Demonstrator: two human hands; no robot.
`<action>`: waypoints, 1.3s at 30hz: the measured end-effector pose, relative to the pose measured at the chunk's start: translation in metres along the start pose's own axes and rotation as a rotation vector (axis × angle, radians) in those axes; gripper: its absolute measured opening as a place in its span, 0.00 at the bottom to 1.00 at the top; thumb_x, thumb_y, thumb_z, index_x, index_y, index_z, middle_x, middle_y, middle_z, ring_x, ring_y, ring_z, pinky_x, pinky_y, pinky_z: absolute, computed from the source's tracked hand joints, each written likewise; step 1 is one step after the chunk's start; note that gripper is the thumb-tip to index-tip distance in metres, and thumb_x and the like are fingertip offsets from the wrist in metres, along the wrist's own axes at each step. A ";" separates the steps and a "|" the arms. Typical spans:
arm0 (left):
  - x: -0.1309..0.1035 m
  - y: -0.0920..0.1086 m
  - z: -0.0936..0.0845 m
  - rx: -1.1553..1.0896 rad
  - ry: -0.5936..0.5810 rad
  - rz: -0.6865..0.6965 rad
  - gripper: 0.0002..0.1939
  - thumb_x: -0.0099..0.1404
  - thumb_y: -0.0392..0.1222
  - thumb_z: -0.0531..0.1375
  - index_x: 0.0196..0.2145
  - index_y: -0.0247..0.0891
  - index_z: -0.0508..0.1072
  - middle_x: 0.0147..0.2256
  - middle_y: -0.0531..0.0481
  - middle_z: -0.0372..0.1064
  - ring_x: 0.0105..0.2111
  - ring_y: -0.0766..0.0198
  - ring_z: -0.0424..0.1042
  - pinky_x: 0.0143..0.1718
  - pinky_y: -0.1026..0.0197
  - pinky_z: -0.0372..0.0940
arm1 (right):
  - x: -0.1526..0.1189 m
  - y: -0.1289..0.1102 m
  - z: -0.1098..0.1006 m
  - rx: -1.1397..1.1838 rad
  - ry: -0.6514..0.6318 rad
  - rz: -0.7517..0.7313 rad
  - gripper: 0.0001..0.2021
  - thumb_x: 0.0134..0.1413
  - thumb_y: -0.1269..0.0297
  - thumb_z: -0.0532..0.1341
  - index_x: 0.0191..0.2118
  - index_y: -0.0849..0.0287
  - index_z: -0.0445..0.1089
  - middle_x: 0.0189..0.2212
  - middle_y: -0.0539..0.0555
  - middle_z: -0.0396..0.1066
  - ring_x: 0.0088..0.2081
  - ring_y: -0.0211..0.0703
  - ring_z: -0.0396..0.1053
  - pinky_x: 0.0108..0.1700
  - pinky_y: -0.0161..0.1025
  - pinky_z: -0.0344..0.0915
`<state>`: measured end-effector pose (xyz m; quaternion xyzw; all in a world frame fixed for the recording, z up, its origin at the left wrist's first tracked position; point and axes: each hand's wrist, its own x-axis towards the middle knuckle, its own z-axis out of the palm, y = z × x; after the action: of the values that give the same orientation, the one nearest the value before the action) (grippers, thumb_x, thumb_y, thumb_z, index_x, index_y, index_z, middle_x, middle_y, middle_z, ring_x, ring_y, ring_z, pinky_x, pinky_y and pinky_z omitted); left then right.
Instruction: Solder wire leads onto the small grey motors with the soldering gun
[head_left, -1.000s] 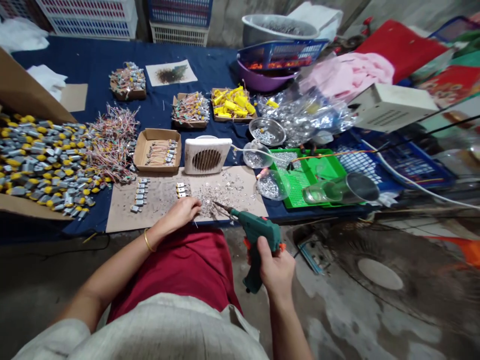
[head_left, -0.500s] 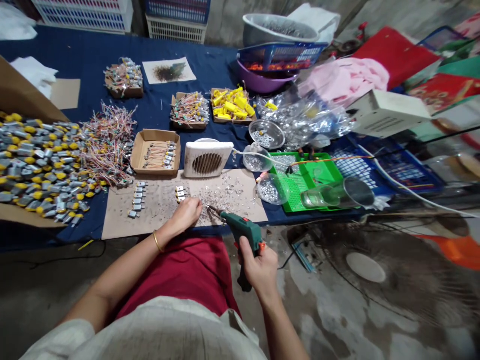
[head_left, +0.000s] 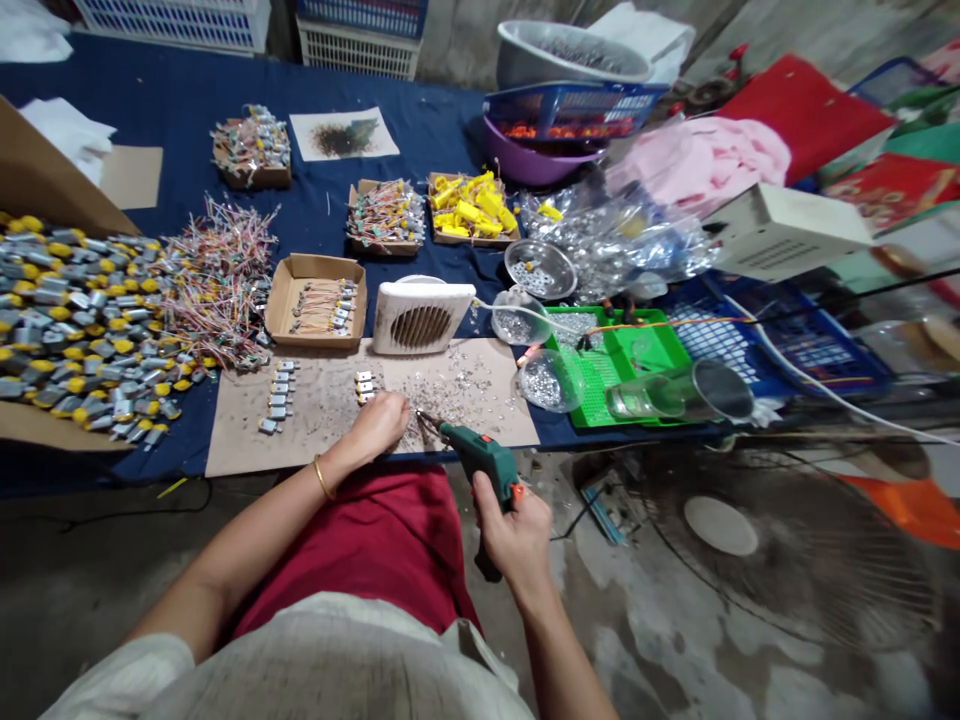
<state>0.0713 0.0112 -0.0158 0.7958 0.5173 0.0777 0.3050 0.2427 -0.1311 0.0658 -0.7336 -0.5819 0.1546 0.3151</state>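
My right hand (head_left: 517, 530) is wrapped round the handle of a green soldering gun (head_left: 484, 452), its tip pointing left and up over the cardboard sheet (head_left: 315, 445). Just left of that tip, my left hand (head_left: 381, 425) is closed in a pinch at the sheet's front edge. Whatever lies between its fingers is too small and covered to make out. Beyond those fingers stands a short row of small motors (head_left: 364, 386). Another column of small motors (head_left: 280, 400) lies further left. Tiny metal bits (head_left: 457, 385) are scattered over the sheet's right half.
A white vent fan (head_left: 424, 318) stands behind the sheet. Left of it are a box of wired motors (head_left: 315, 340) and a big heap of motors (head_left: 82, 330). Bowls of small parts (head_left: 551, 380) and a green basket (head_left: 652, 345) sit at right. A floor fan (head_left: 795, 540) is below.
The whole view has shifted slightly. Both hands stay close together, with the soldering gun's tip still beside my left fingers.
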 end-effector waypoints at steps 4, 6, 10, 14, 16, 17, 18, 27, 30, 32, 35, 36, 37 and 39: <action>0.001 0.002 -0.003 -0.003 -0.024 -0.012 0.14 0.67 0.35 0.50 0.35 0.31 0.76 0.36 0.37 0.75 0.38 0.58 0.74 0.44 0.59 0.65 | 0.001 -0.003 0.000 0.008 -0.013 0.020 0.22 0.60 0.47 0.55 0.28 0.58 0.73 0.17 0.53 0.68 0.25 0.45 0.70 0.30 0.36 0.65; 0.001 0.003 -0.005 -0.003 -0.031 -0.021 0.14 0.67 0.35 0.50 0.36 0.31 0.76 0.36 0.37 0.75 0.39 0.57 0.74 0.44 0.59 0.65 | 0.001 -0.004 0.001 0.013 -0.020 0.011 0.21 0.60 0.47 0.55 0.30 0.59 0.74 0.19 0.55 0.70 0.27 0.45 0.71 0.32 0.37 0.66; 0.001 0.006 -0.009 0.015 -0.050 -0.012 0.15 0.67 0.35 0.50 0.36 0.30 0.76 0.36 0.34 0.75 0.39 0.53 0.74 0.44 0.56 0.65 | 0.001 -0.009 0.002 -0.001 -0.035 -0.023 0.19 0.61 0.49 0.56 0.35 0.60 0.75 0.25 0.58 0.74 0.31 0.48 0.73 0.37 0.39 0.68; 0.002 0.008 -0.012 0.053 -0.058 -0.002 0.15 0.67 0.34 0.49 0.36 0.29 0.76 0.37 0.33 0.75 0.39 0.53 0.75 0.44 0.56 0.65 | 0.003 -0.020 0.006 -0.004 -0.087 -0.127 0.16 0.62 0.54 0.57 0.44 0.61 0.74 0.33 0.60 0.77 0.35 0.47 0.75 0.41 0.40 0.69; 0.003 0.009 -0.013 0.069 -0.062 -0.007 0.15 0.67 0.35 0.50 0.37 0.29 0.77 0.37 0.33 0.76 0.39 0.54 0.75 0.44 0.57 0.65 | 0.004 -0.026 0.006 0.002 -0.112 -0.173 0.17 0.62 0.55 0.57 0.48 0.61 0.73 0.37 0.60 0.77 0.38 0.48 0.75 0.43 0.39 0.69; 0.004 0.009 -0.013 0.069 -0.066 -0.011 0.15 0.67 0.35 0.50 0.36 0.29 0.77 0.37 0.33 0.76 0.39 0.54 0.75 0.44 0.58 0.65 | 0.005 -0.028 0.005 0.004 -0.117 -0.183 0.17 0.62 0.56 0.57 0.49 0.61 0.72 0.39 0.61 0.77 0.39 0.48 0.76 0.44 0.39 0.69; 0.004 0.009 -0.013 0.063 -0.068 -0.015 0.15 0.66 0.35 0.50 0.36 0.29 0.77 0.37 0.33 0.76 0.39 0.54 0.75 0.44 0.58 0.65 | 0.004 -0.030 0.004 0.001 -0.112 -0.180 0.17 0.62 0.55 0.57 0.49 0.61 0.73 0.39 0.61 0.77 0.40 0.48 0.76 0.43 0.39 0.69; 0.004 0.010 -0.013 0.023 -0.042 -0.025 0.12 0.63 0.32 0.52 0.33 0.31 0.77 0.34 0.36 0.76 0.37 0.55 0.75 0.43 0.58 0.65 | -0.022 -0.014 -0.024 -0.023 0.189 0.088 0.23 0.60 0.46 0.55 0.26 0.58 0.73 0.18 0.56 0.72 0.23 0.45 0.70 0.29 0.38 0.65; 0.003 0.010 -0.013 0.019 -0.035 -0.027 0.12 0.63 0.32 0.52 0.33 0.32 0.77 0.33 0.39 0.76 0.37 0.57 0.74 0.43 0.60 0.65 | -0.024 -0.006 -0.025 0.011 0.191 0.128 0.24 0.59 0.44 0.54 0.23 0.58 0.71 0.16 0.55 0.70 0.21 0.44 0.69 0.26 0.37 0.63; 0.003 0.010 -0.013 0.012 -0.038 -0.028 0.12 0.61 0.32 0.53 0.32 0.33 0.77 0.31 0.41 0.76 0.36 0.58 0.74 0.41 0.61 0.64 | -0.023 -0.002 -0.025 0.026 0.187 0.132 0.25 0.59 0.43 0.54 0.22 0.57 0.70 0.15 0.54 0.69 0.20 0.44 0.68 0.25 0.37 0.62; 0.003 0.008 -0.013 0.001 -0.038 -0.033 0.11 0.60 0.32 0.53 0.31 0.33 0.76 0.30 0.42 0.76 0.34 0.59 0.74 0.40 0.62 0.64 | -0.020 0.000 -0.025 0.037 0.194 0.112 0.26 0.59 0.43 0.54 0.20 0.56 0.68 0.13 0.53 0.67 0.18 0.42 0.66 0.25 0.37 0.62; 0.004 0.008 -0.013 -0.002 -0.037 -0.034 0.11 0.60 0.32 0.53 0.30 0.33 0.76 0.30 0.42 0.76 0.34 0.60 0.73 0.40 0.62 0.64 | -0.020 0.001 -0.025 0.042 0.200 0.104 0.26 0.59 0.43 0.54 0.19 0.56 0.67 0.13 0.52 0.66 0.18 0.42 0.65 0.25 0.37 0.62; 0.004 0.008 -0.013 -0.006 -0.037 -0.035 0.11 0.60 0.32 0.53 0.30 0.33 0.76 0.30 0.42 0.76 0.33 0.60 0.73 0.39 0.62 0.64 | -0.019 0.001 -0.025 0.046 0.204 0.100 0.26 0.58 0.43 0.54 0.19 0.56 0.66 0.13 0.52 0.66 0.18 0.42 0.65 0.26 0.37 0.62; 0.004 0.008 -0.013 -0.012 -0.037 -0.036 0.10 0.60 0.32 0.53 0.29 0.34 0.76 0.30 0.43 0.75 0.33 0.60 0.73 0.39 0.62 0.64 | -0.018 0.001 -0.026 0.051 0.200 0.106 0.26 0.58 0.42 0.54 0.18 0.56 0.66 0.13 0.52 0.67 0.19 0.42 0.65 0.26 0.37 0.62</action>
<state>0.0733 0.0180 -0.0017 0.7858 0.5253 0.0608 0.3208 0.2542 -0.1555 0.0821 -0.7669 -0.5039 0.1117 0.3815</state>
